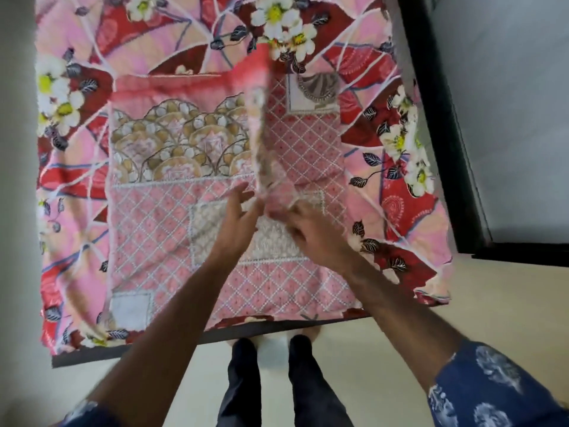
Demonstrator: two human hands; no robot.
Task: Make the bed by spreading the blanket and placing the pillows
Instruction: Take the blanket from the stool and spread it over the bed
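A pink blanket (172,217) with a white lattice print and beige scallop panels lies partly folded on the bed, over a red and pink floral sheet (77,149). One layer of the blanket stands up as a blurred ridge (261,134) running away from me through the middle. My right hand (311,232) grips the near end of that raised layer. My left hand (237,217) is just left of it with fingers stretched out straight, next to the fabric. No pillows are in view.
The bed's dark frame edge (129,349) runs along the near side, and my legs (271,380) stand on the pale floor right against it. A black frame (455,167) borders the bed on the right, with a grey wall surface beyond.
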